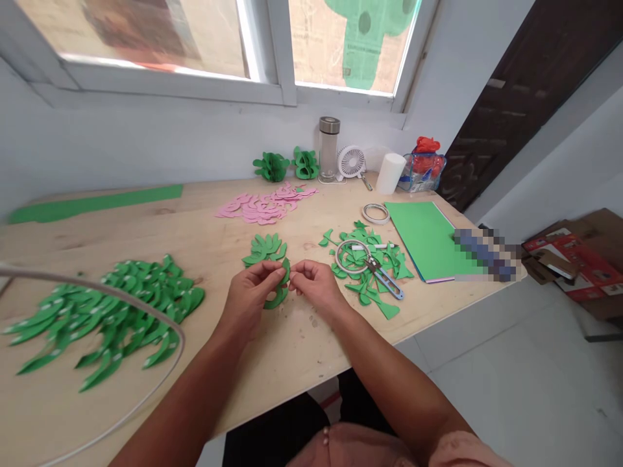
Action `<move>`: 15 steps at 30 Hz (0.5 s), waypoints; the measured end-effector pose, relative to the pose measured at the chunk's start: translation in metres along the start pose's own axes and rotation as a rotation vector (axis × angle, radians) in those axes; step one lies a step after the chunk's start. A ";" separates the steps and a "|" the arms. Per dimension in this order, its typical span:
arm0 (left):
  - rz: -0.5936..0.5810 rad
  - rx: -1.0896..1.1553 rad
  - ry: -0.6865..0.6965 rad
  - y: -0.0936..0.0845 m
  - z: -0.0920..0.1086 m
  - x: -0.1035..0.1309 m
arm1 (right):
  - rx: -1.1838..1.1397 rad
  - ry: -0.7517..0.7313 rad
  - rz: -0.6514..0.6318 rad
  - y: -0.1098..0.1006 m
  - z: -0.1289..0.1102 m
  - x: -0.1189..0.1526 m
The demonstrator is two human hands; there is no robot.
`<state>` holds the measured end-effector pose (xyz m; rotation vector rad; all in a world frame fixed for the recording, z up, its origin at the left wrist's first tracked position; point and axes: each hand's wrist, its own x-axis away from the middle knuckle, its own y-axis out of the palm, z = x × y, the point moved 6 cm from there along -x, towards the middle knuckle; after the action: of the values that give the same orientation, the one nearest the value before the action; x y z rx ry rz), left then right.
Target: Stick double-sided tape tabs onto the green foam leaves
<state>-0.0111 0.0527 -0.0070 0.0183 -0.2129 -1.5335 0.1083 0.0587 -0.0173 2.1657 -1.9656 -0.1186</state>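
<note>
In the middle of the table, my left hand [256, 290] pinches a curved green paper cutout [278, 297] between thumb and fingers. My right hand [314, 283] is close beside it, thumb and fingertips pressed together at the cutout's edge; what lies between them is too small to make out. Just beyond my left hand lies a fanned group of green paper cutouts [265, 246]. To the left is a large heap of green paper strips [117, 318] with small white patches. Green paper scraps [374, 292] lie right of my right hand, with blue-handled snips [387, 280] and a tape roll [351, 256] on them.
Pink paper cutouts [267, 204] lie farther back. Green paper sheets [428, 240] and another tape roll [376, 213] are at the right. Along the wall stand folded green paper shapes [271, 167], a bottle [328, 152] and a small fan [351, 161]. A pale cable [181, 337] crosses the left foreground.
</note>
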 end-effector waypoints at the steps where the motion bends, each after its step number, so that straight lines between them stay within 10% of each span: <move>1: -0.001 -0.014 0.008 -0.001 0.001 0.000 | 0.035 -0.006 -0.007 -0.002 0.000 0.000; 10: -0.083 -0.075 0.039 0.008 0.006 0.002 | 0.461 -0.119 -0.111 -0.021 -0.015 0.005; 15: -0.054 -0.076 0.034 0.008 0.004 0.003 | 0.569 -0.244 0.077 -0.070 -0.043 0.018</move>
<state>-0.0039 0.0507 -0.0017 -0.0108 -0.1281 -1.5927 0.1876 0.0512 0.0114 2.4980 -2.4535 0.2288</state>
